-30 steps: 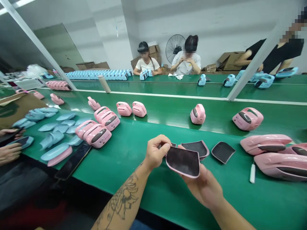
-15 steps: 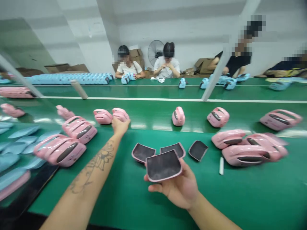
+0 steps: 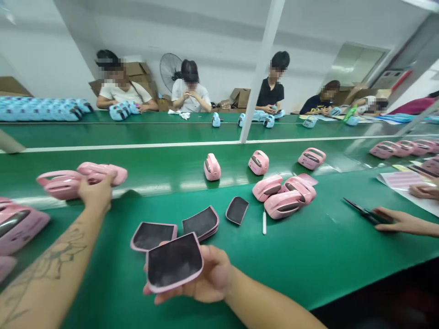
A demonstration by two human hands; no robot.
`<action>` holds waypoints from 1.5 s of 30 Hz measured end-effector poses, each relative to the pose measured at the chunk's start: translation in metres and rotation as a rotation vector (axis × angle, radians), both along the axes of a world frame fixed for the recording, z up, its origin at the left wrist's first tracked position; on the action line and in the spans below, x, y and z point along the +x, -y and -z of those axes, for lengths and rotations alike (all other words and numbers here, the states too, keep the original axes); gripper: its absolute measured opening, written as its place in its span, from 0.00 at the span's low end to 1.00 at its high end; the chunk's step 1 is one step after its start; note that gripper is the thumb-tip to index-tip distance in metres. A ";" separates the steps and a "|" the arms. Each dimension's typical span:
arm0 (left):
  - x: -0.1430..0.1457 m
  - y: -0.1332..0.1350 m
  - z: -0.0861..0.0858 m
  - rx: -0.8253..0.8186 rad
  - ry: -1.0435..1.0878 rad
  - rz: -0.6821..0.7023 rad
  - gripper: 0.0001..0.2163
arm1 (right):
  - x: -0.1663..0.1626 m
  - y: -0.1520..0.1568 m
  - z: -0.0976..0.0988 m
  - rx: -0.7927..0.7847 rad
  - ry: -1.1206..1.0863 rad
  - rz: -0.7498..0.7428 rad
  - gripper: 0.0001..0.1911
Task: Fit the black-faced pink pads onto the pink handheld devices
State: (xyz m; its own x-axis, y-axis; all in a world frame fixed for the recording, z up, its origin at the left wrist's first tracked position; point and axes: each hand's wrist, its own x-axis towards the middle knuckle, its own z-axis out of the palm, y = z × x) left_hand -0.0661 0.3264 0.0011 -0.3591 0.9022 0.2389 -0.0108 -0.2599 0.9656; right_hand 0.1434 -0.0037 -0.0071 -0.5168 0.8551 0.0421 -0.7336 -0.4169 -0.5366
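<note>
My left hand (image 3: 97, 189) is stretched out to the far left, fingers closed round a glossy pink handled case (image 3: 89, 169). A second pink handled case (image 3: 61, 185) sits close beside it on the left. In front of me my right hand (image 3: 214, 276) holds a curved pink-rimmed panel (image 3: 174, 262), its dark inner face turned up towards me. Behind that panel lie another dark-faced panel (image 3: 156, 234) and a small stack of panels (image 3: 201, 223). One more panel (image 3: 237, 210) rests apart to the right.
Clustered pink cases (image 3: 284, 203) stand right of centre, beside a white stick (image 3: 264, 223). At right, a co-worker's hand (image 3: 394, 221) rests on dark scissors (image 3: 363, 210). A white post (image 3: 262, 68) rises beyond the bench. Co-workers sit opposite with blue cases.
My view has swung to the right, so the bench things appear further left. The co-worker's hand and scissors have come into view. Both my hands keep their holds.
</note>
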 end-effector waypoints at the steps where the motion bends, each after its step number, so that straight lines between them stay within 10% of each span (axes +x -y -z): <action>1: -0.002 0.015 -0.005 -0.009 0.036 -0.026 0.22 | 0.001 0.002 -0.002 0.003 0.012 0.032 0.44; 8: -0.014 0.208 -0.028 -0.033 0.404 0.455 0.21 | 0.003 0.014 -0.008 0.158 0.189 0.315 0.41; 15: -0.013 0.340 0.039 -0.224 0.375 0.436 0.38 | -0.020 0.030 0.004 0.254 0.593 0.326 0.47; 24: -0.018 0.361 0.068 -0.017 0.245 0.534 0.44 | -0.038 0.047 0.026 0.427 1.116 0.318 0.52; 45: -0.016 0.362 0.070 0.025 0.162 0.634 0.47 | -0.037 0.040 0.037 0.511 1.149 0.344 0.53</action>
